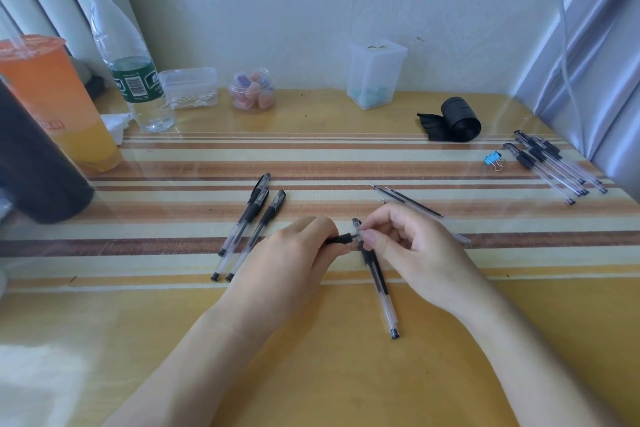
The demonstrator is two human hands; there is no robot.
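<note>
- Head view: the left hand (294,253) lies near the middle of the table (311,374), fingers curled round a pen barrel (341,238). Only the barrel's black grip end shows, sticking out to the right of the fist.
- The right hand (408,246) meets it from the right. Its thumb and forefinger pinch the small clear tip piece (356,234) at the end of the grip, and its other fingers are loosely bent.
- Just under the two hands a finished pen (381,284) lies on the table, its cap at the far end and its end plug pointing near.
- Left of the left hand, three capped pens (249,229) lie side by side at a slant.
- Far of the right hand, thin black refills (412,203) lie loose on the striped mat.
- At the far right edge lies a bunch of pens (554,166), with a blue binder clip (492,159) just to its left.
- A black roll (457,120) sits farther back; a water bottle (128,62) and an orange drink cup (55,97) stand far left.
</note>
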